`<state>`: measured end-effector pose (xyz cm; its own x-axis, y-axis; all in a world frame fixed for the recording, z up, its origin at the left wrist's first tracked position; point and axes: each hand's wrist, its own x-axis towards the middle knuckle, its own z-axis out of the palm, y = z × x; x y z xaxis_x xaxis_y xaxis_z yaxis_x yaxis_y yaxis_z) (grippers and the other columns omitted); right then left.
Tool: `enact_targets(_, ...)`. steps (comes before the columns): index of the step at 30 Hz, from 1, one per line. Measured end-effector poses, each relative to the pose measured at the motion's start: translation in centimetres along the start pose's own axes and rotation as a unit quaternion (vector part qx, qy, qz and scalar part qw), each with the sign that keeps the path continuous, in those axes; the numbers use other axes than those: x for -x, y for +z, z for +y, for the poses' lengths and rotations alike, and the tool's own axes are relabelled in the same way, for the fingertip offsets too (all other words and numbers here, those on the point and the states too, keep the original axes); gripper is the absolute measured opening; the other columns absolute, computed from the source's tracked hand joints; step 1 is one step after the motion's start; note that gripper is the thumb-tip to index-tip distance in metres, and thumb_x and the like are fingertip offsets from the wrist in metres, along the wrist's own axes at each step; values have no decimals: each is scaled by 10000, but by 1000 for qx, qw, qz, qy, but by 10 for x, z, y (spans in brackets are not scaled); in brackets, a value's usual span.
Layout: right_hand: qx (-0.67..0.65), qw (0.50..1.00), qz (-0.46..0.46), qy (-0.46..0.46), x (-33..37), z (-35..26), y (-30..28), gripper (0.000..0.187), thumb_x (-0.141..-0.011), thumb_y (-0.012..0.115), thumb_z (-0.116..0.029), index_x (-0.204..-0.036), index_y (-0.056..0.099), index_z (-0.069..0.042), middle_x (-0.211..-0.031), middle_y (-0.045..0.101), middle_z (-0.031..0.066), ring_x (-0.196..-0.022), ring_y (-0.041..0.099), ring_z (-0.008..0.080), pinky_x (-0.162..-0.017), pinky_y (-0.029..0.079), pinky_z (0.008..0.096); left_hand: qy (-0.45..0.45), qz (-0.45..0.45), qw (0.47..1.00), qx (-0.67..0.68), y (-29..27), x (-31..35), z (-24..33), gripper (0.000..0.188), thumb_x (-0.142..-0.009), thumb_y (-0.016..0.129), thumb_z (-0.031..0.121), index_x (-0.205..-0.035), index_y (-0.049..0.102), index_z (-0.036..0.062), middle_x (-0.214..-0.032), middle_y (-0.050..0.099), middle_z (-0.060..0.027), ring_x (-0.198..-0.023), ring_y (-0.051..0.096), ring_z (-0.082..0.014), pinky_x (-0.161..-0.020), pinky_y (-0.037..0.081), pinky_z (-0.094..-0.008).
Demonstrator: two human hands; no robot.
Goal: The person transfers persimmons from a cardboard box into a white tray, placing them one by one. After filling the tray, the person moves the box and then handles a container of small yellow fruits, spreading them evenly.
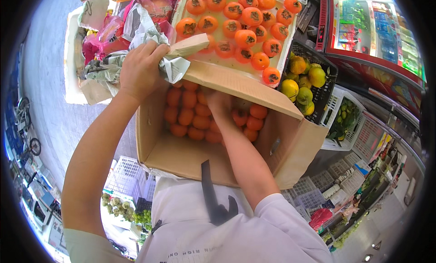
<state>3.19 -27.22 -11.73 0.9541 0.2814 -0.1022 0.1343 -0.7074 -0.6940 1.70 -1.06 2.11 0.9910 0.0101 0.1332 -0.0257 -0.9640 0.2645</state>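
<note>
Head view: left fisheye of a side-by-side pair is sitting on the person's head, looking down over the shirt (200, 240) into a box (177, 155) close below; wide lens is also catching a fridge (363, 35) and bikes (34, 146) farther off.

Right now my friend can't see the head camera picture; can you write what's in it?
A person's right hand reaches into a cardboard box of orange fruit, likely persimmons, while the left hand clutches newspaper. Behind, leafy-topped persimmons lie in a tray beside yellow-green citrus in a black crate.
</note>
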Motion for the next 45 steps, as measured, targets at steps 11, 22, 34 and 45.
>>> enact_targets(11, -532, 781, -227, 234, 82, -120, -160, 652, -909, 811, -52, -1503, 542, -56, -1284, 669, 97, -1204, 684, 200, -1039, 594, 390, -30, 7, 999, 27, -11, 21, 22, 227, -852, 664, 124, -1077, 666, 151, -934, 588, -70, -892, 646, -306, -725, 479, -455)
enact_targets(22, -244, 953, -172, 50, -174, -164, -183, 773, -926, 841, -373, -1491, 462, -5, -1364, 654, 278, -1145, 743, 424, -914, 649, 492, -28, -6, 999, 29, 0, 15, 4, 325, -703, 790, 145, -1007, 675, 137, -1000, 621, -78, -907, 661, -295, -764, 483, -441)
enact_targets(34, 393, 887, -208, -125, -244, -79, -47, 849, -848, 924, -263, -1527, 459, -51, -1439, 545, 270, -1357, 591, 436, -1128, 555, 481, -27, -29, 999, 27, 5, 13, 3, 329, -713, 804, 218, -1002, 686, 111, -1068, 706, -75, -883, 665, -282, -769, 498, -433)
enact_targets(45, -230, 951, 84, -188, -78, -170, -168, 117, -958, 819, -51, -1052, 749, -53, -770, 669, 25, -650, 602, 125, -587, 484, 277, -22, -44, 998, 33, 6, 8, -9, 327, -733, 818, 182, -1017, 666, 123, -953, 668, -66, -912, 683, -299, -772, 535, -445)
